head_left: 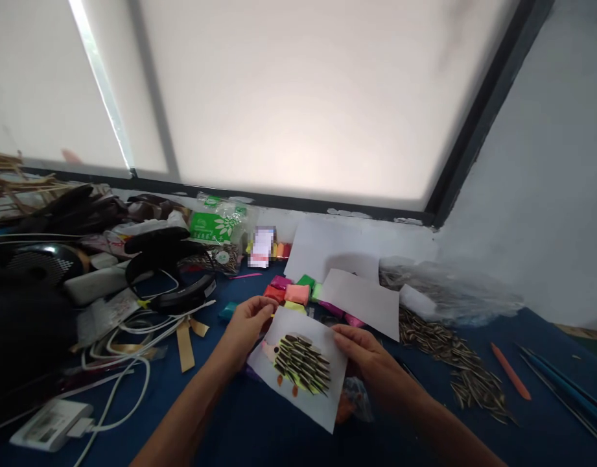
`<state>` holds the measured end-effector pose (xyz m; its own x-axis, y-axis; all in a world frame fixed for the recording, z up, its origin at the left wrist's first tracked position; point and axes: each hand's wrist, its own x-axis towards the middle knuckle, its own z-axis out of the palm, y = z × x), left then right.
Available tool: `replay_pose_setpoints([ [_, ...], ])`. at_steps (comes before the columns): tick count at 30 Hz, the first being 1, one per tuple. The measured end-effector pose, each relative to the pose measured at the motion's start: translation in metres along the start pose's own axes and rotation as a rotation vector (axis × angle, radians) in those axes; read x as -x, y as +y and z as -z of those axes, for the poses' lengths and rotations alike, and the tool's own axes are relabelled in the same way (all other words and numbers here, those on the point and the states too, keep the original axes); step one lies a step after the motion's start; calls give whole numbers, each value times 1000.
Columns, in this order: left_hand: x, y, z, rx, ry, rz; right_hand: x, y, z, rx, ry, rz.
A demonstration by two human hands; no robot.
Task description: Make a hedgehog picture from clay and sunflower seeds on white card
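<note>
A white sheet of paper [305, 408] carries a hedgehog picture [298, 366], its back covered with rows of dark striped sunflower seeds over yellow-green. The animal has a pale pink face, a dark eye and brown feet. My left hand [244, 327] is closed in a pinch at the sheet's upper left corner. On the right edge, my right hand [363, 350] grips the paper between thumb and fingers. The sheet is tilted above the blue tabletop. Just behind it lie several coloured clay packets [297, 294], partly hidden by the paper and my left hand.
Loose sunflower seeds [434, 337] spread at the right, beside a clear plastic bag [458, 292]. Farther right lie an orange stick [511, 373] and blue tweezers [565, 383]. Blank paper [361, 301] rests behind. White cables [145, 363], a white adapter [50, 425] and a black headset [181, 292] crowd the left.
</note>
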<state>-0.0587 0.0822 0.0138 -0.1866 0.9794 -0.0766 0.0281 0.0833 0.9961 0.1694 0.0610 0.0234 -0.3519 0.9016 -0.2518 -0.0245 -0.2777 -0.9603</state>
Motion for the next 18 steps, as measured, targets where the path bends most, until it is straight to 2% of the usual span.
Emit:
replay_pose_setpoints([
  [3, -13, -10, 23, -167, 188, -105, 4, -1, 3, -9, 34, -17],
  [6, -18, -23, 38, -262, 274, -152, 8, -2, 3, 16, 60, -28],
  [8, -16, -32, 37, -282, 265, -159, 9, -2, 2, 18, 56, -26],
  [11, -6, -39, 22, -237, 227, -164, 7, -4, -1, -30, 33, -27],
  [15, 12, -34, -4, -90, 93, -186, -1, -11, -9, -185, 32, -22],
  [16, 16, -31, -8, -23, 22, -191, -3, -14, -11, -228, 17, -24],
  [18, 18, -26, -9, 70, -6, -168, -9, -20, -16, -299, -44, -35],
])
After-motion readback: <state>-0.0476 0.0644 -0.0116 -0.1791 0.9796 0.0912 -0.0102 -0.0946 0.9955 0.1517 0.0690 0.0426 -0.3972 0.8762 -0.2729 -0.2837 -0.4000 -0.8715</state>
